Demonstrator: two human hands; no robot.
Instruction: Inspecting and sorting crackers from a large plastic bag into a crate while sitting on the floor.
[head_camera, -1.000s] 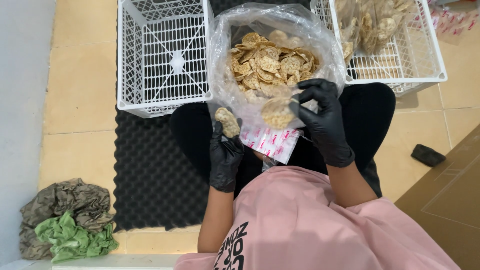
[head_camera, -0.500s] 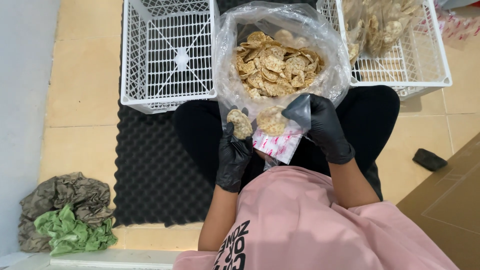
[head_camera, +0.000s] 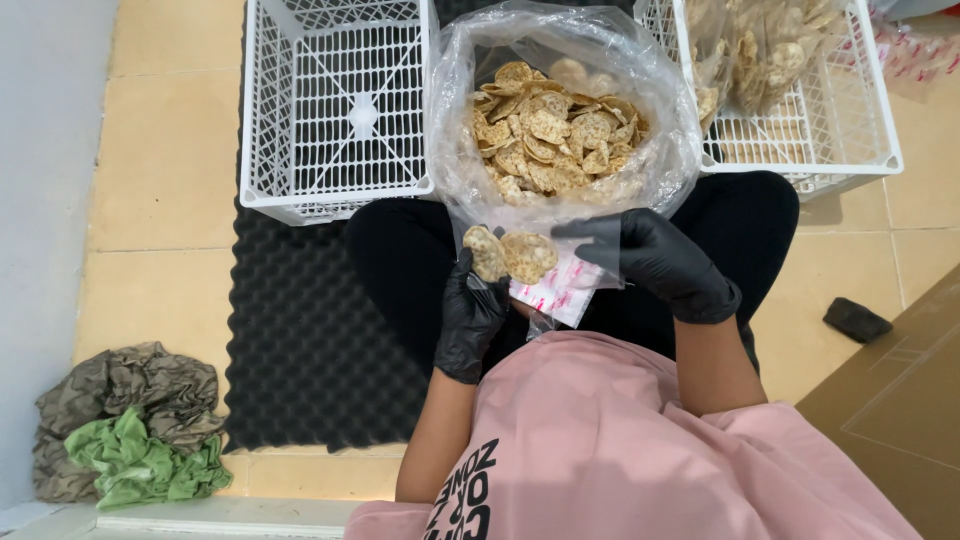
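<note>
Left hand (head_camera: 472, 312) in a black glove pinches two round speckled crackers (head_camera: 508, 255) at their lower edges, held upright just below the big clear bag of crackers (head_camera: 560, 130) that sits between the person's knees. Right hand (head_camera: 650, 258), also gloved, grips the top of a small clear pouch (head_camera: 560, 290) with red print, touching the crackers' right side — pouch mouth looks held open, though this can't be told for sure. Crackers look light, thin, brittle — best held by the rim with little squeeze, flat faces would snap. Pouch film is limp and slippery, best pinched at the lip. Empty white basket (head_camera: 340, 110) to the left, basket holding filled packs (head_camera: 800, 90) to the right. Versus half a second ago: both hands sit slightly lower and the right hand has shifted off the crackers to the pouch edge.
</note>
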